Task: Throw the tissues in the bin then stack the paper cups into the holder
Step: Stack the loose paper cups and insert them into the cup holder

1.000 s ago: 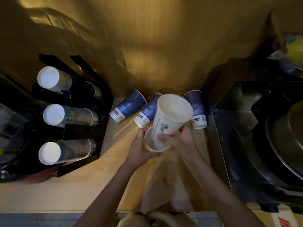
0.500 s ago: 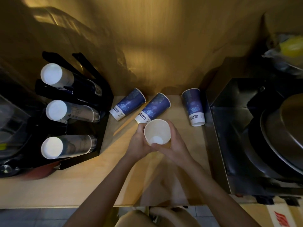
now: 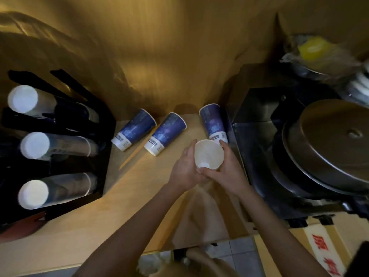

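Note:
Both hands hold a nested stack of white paper cups (image 3: 208,154) upright over the wooden counter (image 3: 83,222), its open mouth facing me. My left hand (image 3: 184,168) wraps its left side and my right hand (image 3: 227,170) its right side and base. Three blue paper cups lie on their sides behind it: one at the left (image 3: 134,129), one in the middle (image 3: 165,134), one at the right (image 3: 214,124) just beyond my right fingertips. The black cup holder (image 3: 60,136) stands at the left with three rows of stacked cups pointing their white bases at me.
A dark metal appliance with a large round steel lid (image 3: 327,144) fills the right side. Behind it sit plastic-wrapped items with something yellow (image 3: 313,48). A wooden stick (image 3: 137,154) lies on the counter by the blue cups. A cardboard box with red characters (image 3: 323,254) is at the lower right.
A second earlier my right hand was lowering a tall white cup into the one in my left hand. The cups are now nested, and both hands have carried them to the right.

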`<control>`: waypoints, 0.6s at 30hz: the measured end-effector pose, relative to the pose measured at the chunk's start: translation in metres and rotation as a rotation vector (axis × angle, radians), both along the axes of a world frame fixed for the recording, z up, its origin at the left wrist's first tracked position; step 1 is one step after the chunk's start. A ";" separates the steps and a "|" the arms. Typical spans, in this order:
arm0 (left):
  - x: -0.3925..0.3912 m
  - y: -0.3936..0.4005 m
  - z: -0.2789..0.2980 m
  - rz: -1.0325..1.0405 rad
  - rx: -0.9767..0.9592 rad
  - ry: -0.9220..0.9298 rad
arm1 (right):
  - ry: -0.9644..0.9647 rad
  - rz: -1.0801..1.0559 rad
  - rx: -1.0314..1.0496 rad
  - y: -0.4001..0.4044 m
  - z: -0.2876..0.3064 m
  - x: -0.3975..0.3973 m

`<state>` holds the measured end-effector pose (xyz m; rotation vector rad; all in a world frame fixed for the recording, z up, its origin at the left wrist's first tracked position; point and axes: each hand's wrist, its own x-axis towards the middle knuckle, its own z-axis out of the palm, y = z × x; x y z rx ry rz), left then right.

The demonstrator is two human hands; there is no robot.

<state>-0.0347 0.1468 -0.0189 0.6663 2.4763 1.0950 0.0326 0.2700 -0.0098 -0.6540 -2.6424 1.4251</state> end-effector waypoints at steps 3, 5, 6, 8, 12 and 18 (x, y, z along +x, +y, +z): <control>0.012 0.014 -0.006 -0.020 0.016 -0.010 | 0.025 -0.027 -0.014 0.010 0.004 0.011; 0.016 0.018 -0.008 -0.013 0.002 0.016 | 0.037 -0.029 -0.032 0.013 0.006 0.014; 0.016 0.020 -0.009 -0.021 -0.012 0.028 | 0.036 -0.031 -0.034 0.015 0.006 0.015; 0.014 0.021 -0.011 -0.040 -0.028 0.038 | 0.024 -0.025 -0.022 0.017 0.007 0.015; 0.010 0.021 -0.009 -0.080 -0.040 0.059 | -0.012 -0.044 -0.040 0.024 0.009 0.009; 0.001 0.018 -0.003 -0.168 -0.093 0.051 | -0.078 -0.122 0.098 0.041 0.017 -0.013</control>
